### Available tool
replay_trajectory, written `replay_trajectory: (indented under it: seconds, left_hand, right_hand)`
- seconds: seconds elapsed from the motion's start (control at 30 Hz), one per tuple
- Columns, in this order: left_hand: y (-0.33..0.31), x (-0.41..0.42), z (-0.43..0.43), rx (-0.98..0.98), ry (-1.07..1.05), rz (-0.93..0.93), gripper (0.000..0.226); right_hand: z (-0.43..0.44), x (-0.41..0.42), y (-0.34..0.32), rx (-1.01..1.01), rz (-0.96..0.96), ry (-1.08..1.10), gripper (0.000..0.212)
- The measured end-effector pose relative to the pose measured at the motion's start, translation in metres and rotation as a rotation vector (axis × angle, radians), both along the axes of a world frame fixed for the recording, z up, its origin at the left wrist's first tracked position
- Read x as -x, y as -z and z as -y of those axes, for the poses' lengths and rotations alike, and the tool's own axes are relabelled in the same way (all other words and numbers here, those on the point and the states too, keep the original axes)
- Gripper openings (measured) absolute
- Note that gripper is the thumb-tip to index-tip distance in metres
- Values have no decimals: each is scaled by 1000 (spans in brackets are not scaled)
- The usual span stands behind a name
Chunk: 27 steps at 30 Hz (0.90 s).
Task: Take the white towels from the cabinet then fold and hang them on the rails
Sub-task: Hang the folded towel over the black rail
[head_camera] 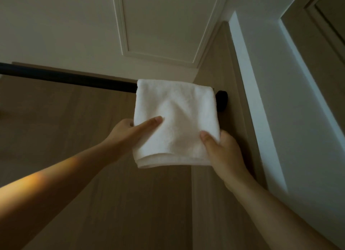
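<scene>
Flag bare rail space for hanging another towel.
Free: the black rail is bare from the white towel leftward to the picture's edge. Crowded: the right end, where the towel hangs close to the wall mount, with the left hand and right hand pinching its side edges.

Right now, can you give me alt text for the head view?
A folded white towel hangs over a black rail near its right end. The left hand pinches the towel's left edge, and the right hand pinches its lower right corner.
</scene>
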<state>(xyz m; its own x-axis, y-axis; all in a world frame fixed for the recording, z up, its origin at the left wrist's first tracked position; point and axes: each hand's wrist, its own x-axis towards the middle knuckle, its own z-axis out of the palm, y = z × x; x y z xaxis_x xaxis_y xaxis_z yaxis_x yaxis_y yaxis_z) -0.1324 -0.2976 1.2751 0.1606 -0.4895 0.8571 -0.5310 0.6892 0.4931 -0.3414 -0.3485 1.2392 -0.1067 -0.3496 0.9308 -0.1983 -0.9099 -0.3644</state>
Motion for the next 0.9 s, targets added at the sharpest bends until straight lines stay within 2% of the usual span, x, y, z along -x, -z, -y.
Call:
replay_trajectory:
  seconds: [0.1,0.2,0.33,0.43,0.53,0.63,0.73,0.87,0.9]
  left_hand:
    - [7,-4,1,-81,88,-8,76]
    - [17,-4,0,-128,221,-39,61]
    - [20,-8,-4,-133,265,-68,43]
    - [19,-12,-9,-177,307,-62,40]
    - [18,-19,-13,-177,285,-2,50]
    - [20,-17,-15,-144,237,15,41]
    - [22,-16,-12,-118,224,13,29]
    - [24,-19,-10,-138,293,12,25]
    - [24,-18,-12,-148,304,11,25]
  right_hand:
    - [-7,-2,-20,156,-3,105,22]
    - [0,-11,-26,151,-69,128,29]
    - [18,-12,-13,80,-58,117,30]
    - [25,-11,-13,69,47,129,29]
    - [29,-13,-14,100,119,172,27]
    - [34,-15,-16,108,120,208,33]
    - [31,-14,-12,20,86,112,42]
    - [13,-13,0,-133,-84,-22,39]
    - [11,-13,1,-153,-104,-46,44]
